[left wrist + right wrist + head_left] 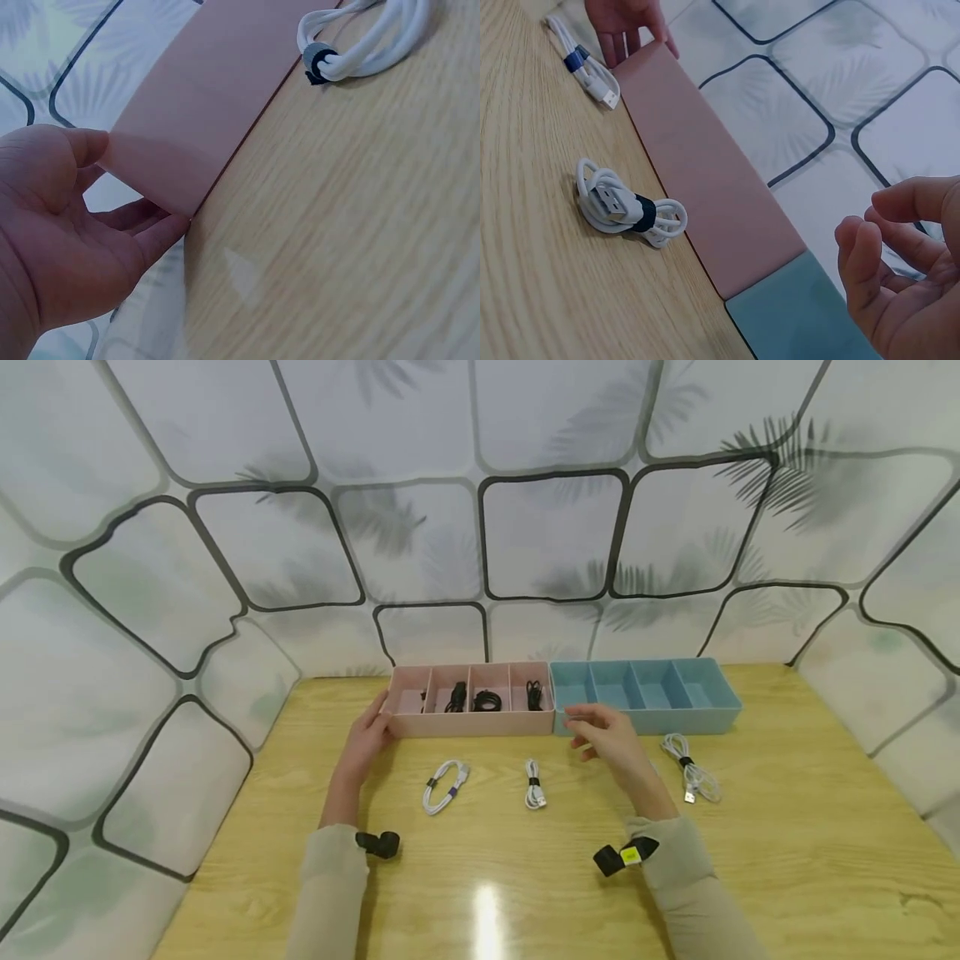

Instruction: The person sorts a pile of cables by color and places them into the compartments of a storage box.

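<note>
The pink box sits just above the lower half's middle in the head view, its long front wall facing me. My left hand grips its left end, thumb and fingers bent about the end wall; in the left wrist view some fingertips reach the lower corner, by the table. I judge that I hold it there to steady it, since that end gives me edges to grip without covering the compartments. Dividers keep the contents apart: a black bundle in the second compartment from the left, a coiled black cable in the third, a folded black cable in the fourth.

My right hand is right of centre, by the front left corner of the blue box. Its fingers are loosely curled, thumb and fingertips close together, pinching nothing I can see; whether the tips touch, I cannot tell. The two boxes stand end to end, seemingly to form one row within reach.

Lower in the frame lie a looped white cable left of centre, a short white bundle near the middle and a larger white cable at right. Straps bind them, probably so the coils stay tidy.
</note>
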Demonstrator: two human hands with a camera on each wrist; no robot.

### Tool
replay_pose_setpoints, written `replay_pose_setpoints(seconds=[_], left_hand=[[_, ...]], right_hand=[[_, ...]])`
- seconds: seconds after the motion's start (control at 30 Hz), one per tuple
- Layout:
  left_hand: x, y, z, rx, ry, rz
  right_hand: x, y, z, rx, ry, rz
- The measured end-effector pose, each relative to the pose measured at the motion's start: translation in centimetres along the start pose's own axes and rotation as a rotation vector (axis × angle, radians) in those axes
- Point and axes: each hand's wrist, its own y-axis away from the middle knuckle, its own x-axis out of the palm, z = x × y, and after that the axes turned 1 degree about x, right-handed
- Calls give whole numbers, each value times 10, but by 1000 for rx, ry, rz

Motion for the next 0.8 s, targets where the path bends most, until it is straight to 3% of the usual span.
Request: replay_pose_setpoints(seconds=[0.23,0.8], left_hand=[[0,5,2,-14,-63,-17],[3,2,2,-19,-47,-32]], right_hand=[[-9,9,1,-24,-14,-17],[-71,20,-1,-97,100,-145]])
